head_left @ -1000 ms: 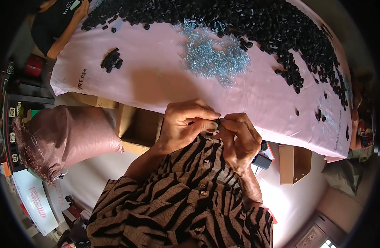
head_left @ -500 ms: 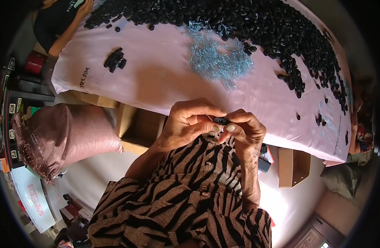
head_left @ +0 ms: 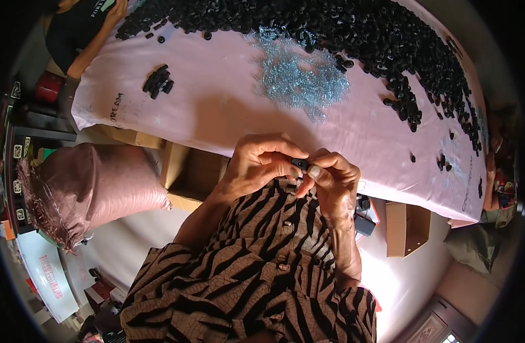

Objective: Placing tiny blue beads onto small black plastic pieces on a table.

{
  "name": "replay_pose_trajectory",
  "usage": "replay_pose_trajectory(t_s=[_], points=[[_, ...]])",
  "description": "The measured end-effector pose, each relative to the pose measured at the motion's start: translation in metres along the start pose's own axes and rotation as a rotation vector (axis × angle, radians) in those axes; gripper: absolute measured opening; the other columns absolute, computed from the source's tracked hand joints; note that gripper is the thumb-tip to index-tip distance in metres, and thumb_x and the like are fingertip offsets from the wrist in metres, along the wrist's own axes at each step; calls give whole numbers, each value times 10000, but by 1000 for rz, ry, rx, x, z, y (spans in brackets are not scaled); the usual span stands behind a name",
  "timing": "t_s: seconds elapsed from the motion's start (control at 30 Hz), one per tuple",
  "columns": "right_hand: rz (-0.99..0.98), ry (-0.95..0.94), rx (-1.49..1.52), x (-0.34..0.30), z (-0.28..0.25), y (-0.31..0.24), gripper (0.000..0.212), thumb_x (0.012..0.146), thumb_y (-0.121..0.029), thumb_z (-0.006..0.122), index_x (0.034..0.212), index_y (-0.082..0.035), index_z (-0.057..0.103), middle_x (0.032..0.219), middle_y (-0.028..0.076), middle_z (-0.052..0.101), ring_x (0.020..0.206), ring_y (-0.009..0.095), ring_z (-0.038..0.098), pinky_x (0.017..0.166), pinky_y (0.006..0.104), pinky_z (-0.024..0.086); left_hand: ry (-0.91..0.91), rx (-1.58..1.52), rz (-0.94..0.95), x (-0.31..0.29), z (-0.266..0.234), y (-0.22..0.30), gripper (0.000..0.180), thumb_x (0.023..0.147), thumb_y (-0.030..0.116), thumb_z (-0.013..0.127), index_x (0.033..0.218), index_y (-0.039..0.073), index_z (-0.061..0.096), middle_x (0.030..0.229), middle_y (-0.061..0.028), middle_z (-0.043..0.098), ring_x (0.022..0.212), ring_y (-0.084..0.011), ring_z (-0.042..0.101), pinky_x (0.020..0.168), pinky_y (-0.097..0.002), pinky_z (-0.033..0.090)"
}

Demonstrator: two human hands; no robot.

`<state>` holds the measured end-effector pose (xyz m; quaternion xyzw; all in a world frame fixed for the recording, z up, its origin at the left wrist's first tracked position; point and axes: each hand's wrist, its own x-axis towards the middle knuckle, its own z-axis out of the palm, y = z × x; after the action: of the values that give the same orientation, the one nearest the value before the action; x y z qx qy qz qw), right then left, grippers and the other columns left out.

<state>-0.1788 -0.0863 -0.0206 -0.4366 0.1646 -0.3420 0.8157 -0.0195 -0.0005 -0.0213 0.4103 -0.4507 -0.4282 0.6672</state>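
Observation:
A small black plastic part (head_left: pixel 299 163) with a hole in its face is held in front of my chest, at the near edge of the pink-covered table (head_left: pixel 217 63). My left hand (head_left: pixel 259 162) pinches it from the left between thumb and fingertips. From the right, the thumb and forefinger of my right hand (head_left: pixel 337 177) close on the same part. Anything smaller between the fingertips is hidden. Beyond my hands lies a loose heap of thin, shiny coiled springs (head_left: pixel 302 80). A long pile of similar black parts (head_left: pixel 365 34) curves behind it.
A small cluster of black parts (head_left: pixel 158 82) lies at left. An open cardboard box (head_left: pixel 188 166) and a stuffed pink sack (head_left: pixel 102 183) are below the table's left side; another carton (head_left: pixel 405 231) stands right. Another person's arm (head_left: pixel 97 48) rests at the far left.
Both hands have shifted slightly left and up together. The black part has turned between the fingertips, and its holed face now shows more.

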Motion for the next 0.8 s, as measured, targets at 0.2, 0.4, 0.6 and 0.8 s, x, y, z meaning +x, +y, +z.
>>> replay_pose_trajectory(t_s=[0.2, 0.4, 0.6, 0.8], points=[[54, 9, -14, 5, 1, -4, 81, 844, 110, 564, 861, 70, 632, 816, 128, 616, 616, 182, 639, 511, 318, 606, -1, 14, -100, 4, -3, 3, 246, 792, -95, 670, 1033, -52, 651, 899, -106, 640, 767, -161, 664, 631, -239, 589], [24, 30, -85, 6, 19, -7, 75, 852, 55, 628, 925, 67, 619, 858, 158, 657, 659, 209, 676, 538, 313, 613, 54, -398, -248, -3, -9, -11, 197, 847, 5, 657, 1035, -53, 644, 898, -110, 674, 720, -141, 640, 590, -241, 543], [-115, -96, -145, 0, 23, -7, 263, 804, 45, 689, 1042, 56, 578, 960, 140, 618, 866, 212, 673, 714, 305, 615, 25, -593, -239, 1, -6, -13, 312, 818, 97, 700, 1075, -57, 615, 936, -116, 639, 722, -147, 643, 574, -234, 517], [-252, -43, -406, -8, 20, -1, 244, 812, 24, 699, 1021, 51, 576, 989, 139, 618, 858, 194, 681, 718, 271, 605, 38, -465, -248, -1, -4, -3, 310, 794, 41, 705, 1073, -65, 621, 959, -109, 639, 745, -139, 649, 650, -235, 541]])
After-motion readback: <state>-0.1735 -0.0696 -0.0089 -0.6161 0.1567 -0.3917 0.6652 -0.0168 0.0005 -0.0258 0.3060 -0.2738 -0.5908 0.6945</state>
